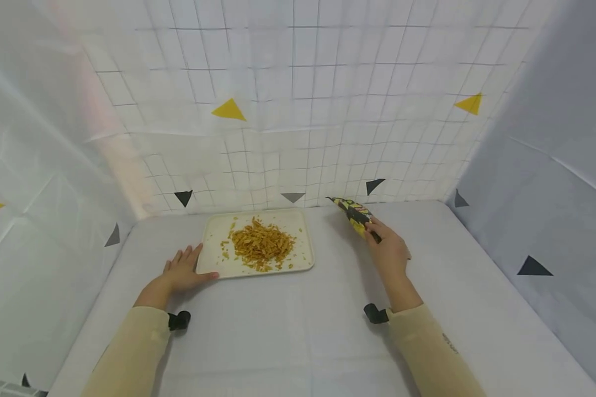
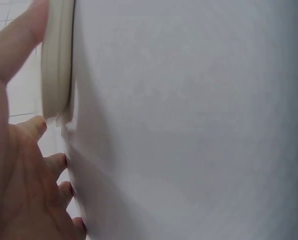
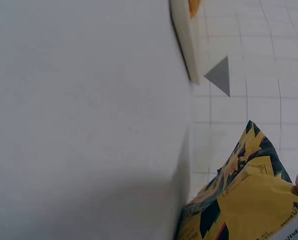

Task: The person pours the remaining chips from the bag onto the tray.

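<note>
A cream rectangular tray (image 1: 213, 231) lies on the white table, with a heap of small golden-brown crunchy pieces (image 1: 262, 245) in its middle. My left hand (image 1: 181, 273) rests at the tray's left front corner, fingers spread and thumb along the front edge. The left wrist view shows the thumb (image 2: 14, 47) against the tray's side (image 2: 58, 60). To the right of the tray, my right hand (image 1: 388, 251) grips a yellow and black snack bag (image 1: 355, 214), tilted with one corner toward the back wall. Printing shows on the bag (image 3: 258, 200) in the right wrist view.
White sheeting with grid lines forms the back wall (image 1: 278, 154) behind the table (image 1: 278, 331). Plain sheeting hangs at the left (image 1: 30, 248) and right (image 1: 541, 182). A black wrist camera (image 1: 180, 321) sits at the left cuff, another black camera (image 1: 374, 314) at the right.
</note>
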A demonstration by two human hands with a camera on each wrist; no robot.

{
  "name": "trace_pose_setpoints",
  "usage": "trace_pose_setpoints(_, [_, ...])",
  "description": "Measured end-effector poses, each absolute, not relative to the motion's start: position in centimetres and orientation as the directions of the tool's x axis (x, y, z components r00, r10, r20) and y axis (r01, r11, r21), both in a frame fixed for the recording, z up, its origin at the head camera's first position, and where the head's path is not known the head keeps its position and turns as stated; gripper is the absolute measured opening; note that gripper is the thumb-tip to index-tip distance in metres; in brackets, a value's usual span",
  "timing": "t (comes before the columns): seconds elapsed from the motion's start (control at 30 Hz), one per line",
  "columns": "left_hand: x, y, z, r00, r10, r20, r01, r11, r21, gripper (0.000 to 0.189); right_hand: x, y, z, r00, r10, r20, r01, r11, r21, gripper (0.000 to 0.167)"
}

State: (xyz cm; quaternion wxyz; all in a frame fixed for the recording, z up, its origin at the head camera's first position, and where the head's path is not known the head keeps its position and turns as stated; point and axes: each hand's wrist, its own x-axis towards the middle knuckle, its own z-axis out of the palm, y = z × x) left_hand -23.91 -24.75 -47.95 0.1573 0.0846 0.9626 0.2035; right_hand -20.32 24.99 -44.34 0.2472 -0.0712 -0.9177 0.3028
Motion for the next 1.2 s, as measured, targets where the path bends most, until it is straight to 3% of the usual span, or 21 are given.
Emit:
trace_pose_setpoints(0.4, [-23.8,-24.6,-47.7,-0.936,0.223,-0.274,0.092,0.903,0.42,0.117,-18.8,22.8,-45.2,-0.889,0.16,0.43,-0.093,0.854,-0.511,0.043])
trace_pose_setpoints(0.9, [-23.9,-24.7,-48.1,-0.937,0.219,-0.271,0.092,0.905,0.415,0.118,-19.6,22.2,-44.8,-0.964,0.15,0.219,0.009,0.843,-0.538,0.061])
trace_pose_setpoints(1.2, [-23.7,-24.6,-47.7,-0.938,0.219,-0.268,0.087,0.898,0.431,0.119,-20.7,23.2,-44.7,-0.997,0.071,0.024,0.053,0.893,-0.447,0.079])
